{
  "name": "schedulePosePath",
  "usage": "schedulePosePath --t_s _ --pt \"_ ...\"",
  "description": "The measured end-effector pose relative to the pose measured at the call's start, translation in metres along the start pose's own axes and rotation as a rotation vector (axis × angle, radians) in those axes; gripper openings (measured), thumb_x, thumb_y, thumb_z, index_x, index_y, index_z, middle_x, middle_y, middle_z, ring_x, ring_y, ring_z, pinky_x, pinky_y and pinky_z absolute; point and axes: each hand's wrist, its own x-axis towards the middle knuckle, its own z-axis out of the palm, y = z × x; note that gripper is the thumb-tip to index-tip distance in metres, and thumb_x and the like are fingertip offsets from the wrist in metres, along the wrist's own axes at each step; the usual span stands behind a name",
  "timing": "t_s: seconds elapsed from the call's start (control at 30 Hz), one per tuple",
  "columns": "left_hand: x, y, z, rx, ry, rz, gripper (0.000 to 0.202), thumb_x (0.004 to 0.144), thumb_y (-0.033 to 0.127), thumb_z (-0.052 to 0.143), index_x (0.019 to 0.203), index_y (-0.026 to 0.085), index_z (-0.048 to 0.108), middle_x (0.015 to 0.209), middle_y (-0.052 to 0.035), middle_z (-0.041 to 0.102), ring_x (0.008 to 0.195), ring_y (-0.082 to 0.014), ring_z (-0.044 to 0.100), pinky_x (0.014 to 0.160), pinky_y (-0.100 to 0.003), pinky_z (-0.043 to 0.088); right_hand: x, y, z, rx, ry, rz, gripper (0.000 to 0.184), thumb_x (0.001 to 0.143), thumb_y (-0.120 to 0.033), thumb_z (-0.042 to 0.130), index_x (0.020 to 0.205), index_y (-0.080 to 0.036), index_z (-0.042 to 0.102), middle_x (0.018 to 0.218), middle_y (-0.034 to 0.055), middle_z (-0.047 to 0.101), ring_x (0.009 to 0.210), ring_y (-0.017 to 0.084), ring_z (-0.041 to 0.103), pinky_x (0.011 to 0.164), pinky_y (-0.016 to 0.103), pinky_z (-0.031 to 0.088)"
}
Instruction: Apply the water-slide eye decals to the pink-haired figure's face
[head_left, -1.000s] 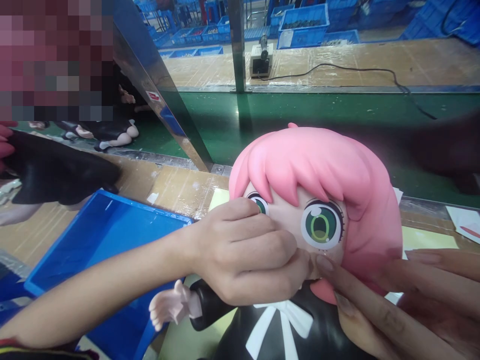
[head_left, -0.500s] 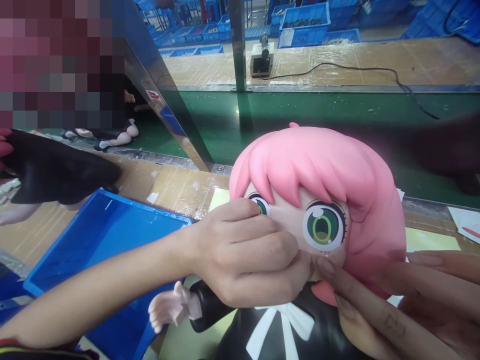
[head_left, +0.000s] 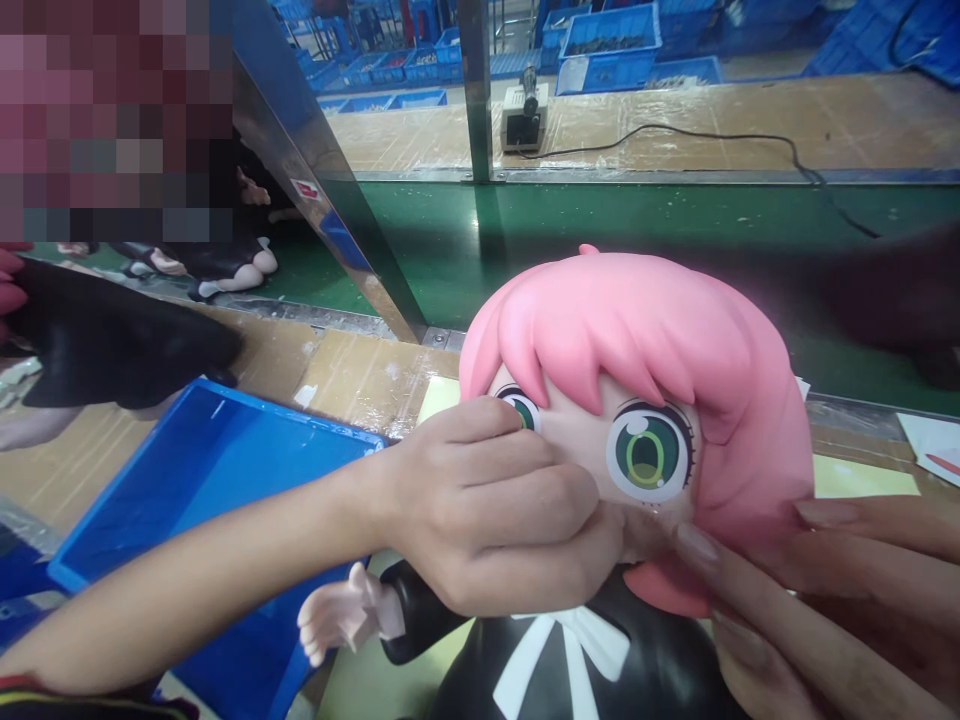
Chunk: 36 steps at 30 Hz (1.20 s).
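Holding a large pink-haired doll (head_left: 637,400) upright at the bench edge, between both hands. Left hand (head_left: 495,520) curled against the face, fingers pressed together, pinching something at the mouth; what, cannot tell. Right hand (head_left: 817,600) cups the head's lower side, fingers extended and close together along the cheek. Head sits on the black-dressed body; face work looks under way, not finished. Blue bin (head_left: 202,490) just left.
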Motion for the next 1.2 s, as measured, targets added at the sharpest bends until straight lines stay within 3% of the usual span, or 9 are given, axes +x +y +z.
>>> schedulePosePath --t_s 0.03,0.1,0.17,0.4,0.53,0.67,0.83,1.0,1.2 --pt "0.001 0.000 0.000 0.003 -0.006 -0.005 0.012 0.081 0.024 0.083 0.090 0.018 0.077 0.071 0.0047 0.059 0.058 -0.0094 0.053 0.046 -0.030 0.041 0.001 0.005 -0.002 0.045 0.018 0.025 0.043 0.098 -0.048 0.057 0.139 -0.057 0.055 0.087 0.0072 0.058 0.096 0.031 0.059 0.080 0.047 0.050" --pt "0.004 0.000 -0.001 0.000 -0.023 -0.009 0.009 0.088 0.022 0.077 0.095 0.018 0.078 0.069 0.0055 0.059 0.058 -0.0083 0.054 0.047 -0.029 0.042 0.004 0.020 -0.007 0.059 -0.080 -0.316 0.051 0.094 -0.046 0.063 0.144 -0.046 0.056 0.084 0.0063 0.057 0.085 0.029 0.057 0.078 0.046 0.048" --pt "0.006 0.000 0.000 0.005 -0.025 -0.010 0.008 0.091 0.023 0.075 0.096 0.018 0.078 0.066 0.0064 0.058 0.057 -0.0071 0.053 0.047 -0.027 0.041 0.008 0.035 -0.012 0.022 -0.123 -0.421 0.058 0.090 -0.044 0.069 0.146 -0.040 0.055 0.087 0.0058 0.058 0.086 0.028 0.058 0.081 0.046 0.048" --pt "0.004 0.000 0.003 0.044 -0.003 0.002 0.019 0.082 0.027 0.085 0.098 0.018 0.080 0.072 0.0057 0.057 0.059 -0.0065 0.052 0.047 -0.028 0.036 0.002 0.035 -0.007 0.024 -0.090 -0.353 0.037 0.087 -0.045 0.074 0.123 -0.049 0.070 0.094 0.0030 0.059 0.089 0.026 0.061 0.074 0.042 0.051" --pt "0.004 -0.001 0.001 0.025 -0.027 0.000 0.013 0.092 0.024 0.073 0.099 0.015 0.079 0.073 0.0036 0.057 0.060 -0.0083 0.053 0.047 -0.030 0.038 -0.010 0.025 0.002 -0.058 -0.059 -0.291 0.019 0.084 -0.039 0.075 0.094 -0.055 0.077 0.074 0.0024 0.054 0.089 0.027 0.065 0.062 0.037 0.051" --pt "0.006 -0.002 0.000 0.020 -0.055 0.019 0.018 0.099 0.023 0.063 0.100 0.014 0.078 0.076 0.0011 0.062 0.059 -0.0103 0.056 0.047 -0.031 0.041 -0.016 0.020 0.008 -0.091 -0.064 -0.298 0.021 0.082 -0.035 0.074 0.089 -0.055 0.077 0.071 0.0027 0.053 0.090 0.027 0.066 0.061 0.037 0.052" --pt "0.007 -0.003 -0.003 -0.003 -0.035 0.014 0.013 0.098 0.021 0.066 0.100 0.014 0.077 0.075 0.0029 0.057 0.059 -0.0081 0.056 0.048 -0.029 0.041 -0.008 0.026 0.000 -0.055 -0.057 -0.300 0.025 0.085 -0.037 0.072 0.102 -0.056 0.075 0.079 0.0030 0.055 0.090 0.028 0.064 0.063 0.039 0.051" --pt "0.008 -0.004 -0.003 0.027 -0.052 0.053 0.016 0.096 0.021 0.065 0.101 0.013 0.078 0.079 0.0013 0.060 0.062 -0.0089 0.058 0.048 -0.028 0.040 0.005 0.032 -0.010 0.013 -0.116 -0.376 0.057 0.092 -0.043 0.069 0.147 -0.040 0.054 0.100 0.0063 0.053 0.092 0.027 0.057 0.076 0.042 0.050" --pt "0.006 -0.003 -0.001 0.027 -0.041 0.050 0.015 0.096 0.021 0.065 0.097 0.014 0.079 0.080 0.0010 0.059 0.061 -0.0093 0.056 0.049 -0.029 0.040 0.008 0.024 -0.009 0.002 -0.117 -0.354 0.061 0.092 -0.034 0.070 0.150 -0.037 0.051 0.102 0.0067 0.050 0.091 0.025 0.055 0.077 0.041 0.049"
